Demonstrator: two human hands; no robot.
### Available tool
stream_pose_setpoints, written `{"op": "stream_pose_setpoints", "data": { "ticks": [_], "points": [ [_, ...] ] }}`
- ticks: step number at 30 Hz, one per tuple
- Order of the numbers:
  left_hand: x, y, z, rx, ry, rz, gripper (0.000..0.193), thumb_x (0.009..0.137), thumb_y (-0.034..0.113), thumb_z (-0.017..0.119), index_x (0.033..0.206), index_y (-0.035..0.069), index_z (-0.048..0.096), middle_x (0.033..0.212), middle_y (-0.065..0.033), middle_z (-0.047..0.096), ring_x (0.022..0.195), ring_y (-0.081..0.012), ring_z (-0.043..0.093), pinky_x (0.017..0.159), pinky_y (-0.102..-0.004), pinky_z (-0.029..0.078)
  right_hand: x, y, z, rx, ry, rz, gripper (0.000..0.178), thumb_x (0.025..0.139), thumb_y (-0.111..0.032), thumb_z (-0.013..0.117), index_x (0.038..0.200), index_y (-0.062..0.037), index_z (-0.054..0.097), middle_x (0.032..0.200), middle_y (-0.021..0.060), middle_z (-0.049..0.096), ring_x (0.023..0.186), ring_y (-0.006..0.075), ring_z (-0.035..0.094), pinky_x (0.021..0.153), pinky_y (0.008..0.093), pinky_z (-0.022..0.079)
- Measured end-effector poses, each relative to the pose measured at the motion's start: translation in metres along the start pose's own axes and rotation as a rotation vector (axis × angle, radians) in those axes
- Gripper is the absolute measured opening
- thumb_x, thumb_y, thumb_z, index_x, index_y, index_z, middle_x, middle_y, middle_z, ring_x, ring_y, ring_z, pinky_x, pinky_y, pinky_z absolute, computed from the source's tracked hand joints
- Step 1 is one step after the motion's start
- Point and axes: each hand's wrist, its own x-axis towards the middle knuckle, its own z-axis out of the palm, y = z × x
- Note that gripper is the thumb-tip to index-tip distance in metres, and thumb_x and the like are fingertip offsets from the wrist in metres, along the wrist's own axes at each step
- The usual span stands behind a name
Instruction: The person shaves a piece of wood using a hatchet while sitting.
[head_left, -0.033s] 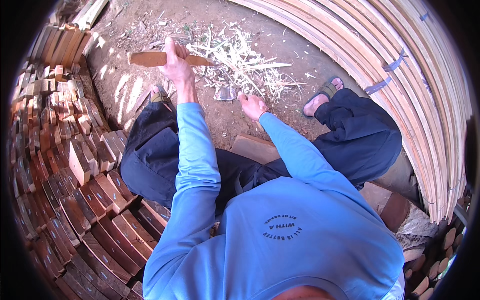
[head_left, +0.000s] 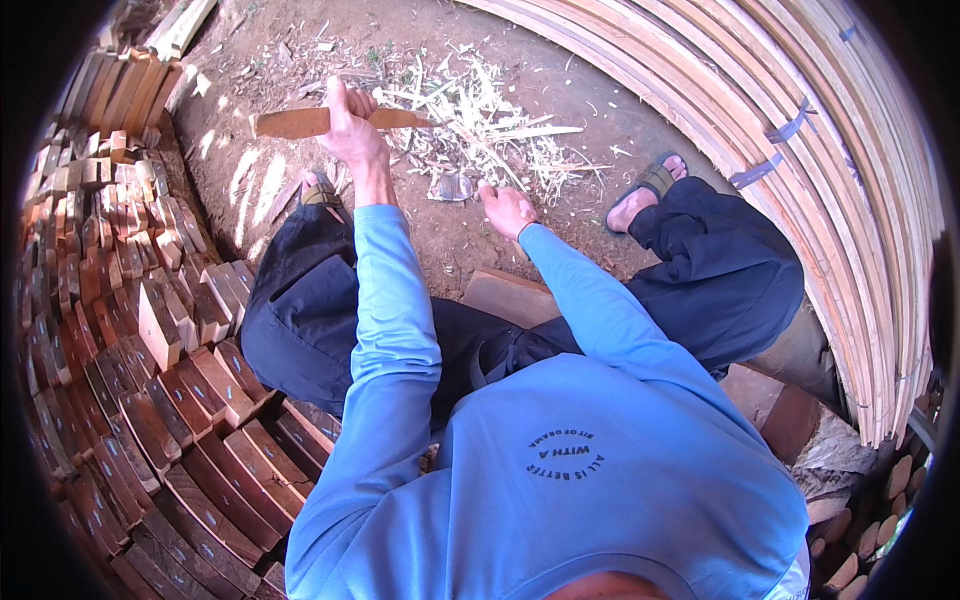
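Note:
My left hand (head_left: 350,122) is closed in a fist around the middle of a flat brown piece of wood (head_left: 295,123) with tapered ends, held crosswise above the ground. To its right, lower down, my right hand (head_left: 507,211) has its fingers curled in. What it holds, if anything, I cannot make out. Beyond both hands lies a heap of pale wood shavings (head_left: 500,125). A small clear crumpled wrapper (head_left: 450,187) rests on the dirt just left of my right hand.
Stacked cut wood blocks (head_left: 190,420) fill the left side. Long thin wooden strips (head_left: 800,170), tied in bundles, curve along the right. A wooden block (head_left: 510,296) lies between my legs. My sandalled feet stand on bare dirt (head_left: 300,60) either side of the shavings.
The piece of wood has shifted very slightly to the left with my left hand. My right hand looks almost unmoved.

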Motion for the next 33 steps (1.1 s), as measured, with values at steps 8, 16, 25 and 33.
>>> {"op": "stream_pose_setpoints", "data": {
  "ticks": [8, 16, 25, 33],
  "points": [
    [-0.015, -0.035, -0.012, 0.048, -0.008, -0.110, 0.043, 0.096, 0.017, 0.057, 0.058, 0.012, 0.039, 0.051, 0.0026, 0.034, 0.045, -0.0088, 0.029, 0.046, -0.0284, 0.027, -0.009, -0.001, -0.011, -0.019, -0.133, 0.142, 0.070, 0.097, -0.052, 0.035, 0.084, 0.0097, 0.066, 0.069, 0.0236, 0.064, 0.063, 0.0330, 0.066, 0.071, 0.0427, 0.054],
    [-0.012, -0.004, 0.005, 0.105, 0.021, -0.017, 0.047, 0.095, 0.013, 0.053, 0.054, 0.014, 0.030, 0.049, 0.0043, 0.025, 0.044, -0.0088, 0.020, 0.046, -0.0288, 0.022, -0.019, -0.021, -0.019, 0.058, -0.166, 0.112, 0.071, 0.097, -0.052, 0.033, 0.065, 0.0051, 0.060, 0.051, 0.0149, 0.057, 0.045, 0.0268, 0.061, 0.059, 0.0411, 0.054],
    [-0.007, -0.013, -0.008, -0.011, -0.028, -0.019, 0.044, 0.096, 0.010, 0.055, 0.056, 0.010, 0.037, 0.049, 0.0030, 0.030, 0.044, -0.0078, 0.023, 0.045, -0.0273, 0.023, -0.012, -0.024, -0.019, 0.082, -0.170, 0.122, 0.065, 0.097, -0.050, 0.036, 0.070, 0.0040, 0.061, 0.054, 0.0140, 0.059, 0.045, 0.0255, 0.061, 0.055, 0.0397, 0.054],
    [-0.008, -0.025, -0.008, 0.012, -0.033, -0.033, 0.042, 0.094, 0.007, 0.057, 0.055, 0.009, 0.041, 0.050, 0.0026, 0.034, 0.044, -0.0077, 0.028, 0.045, -0.0272, 0.026, -0.003, -0.018, -0.006, 0.120, -0.165, 0.115, 0.061, 0.096, -0.049, 0.037, 0.084, 0.0040, 0.064, 0.060, 0.0162, 0.062, 0.047, 0.0265, 0.062, 0.055, 0.0393, 0.054]
  ]
}}
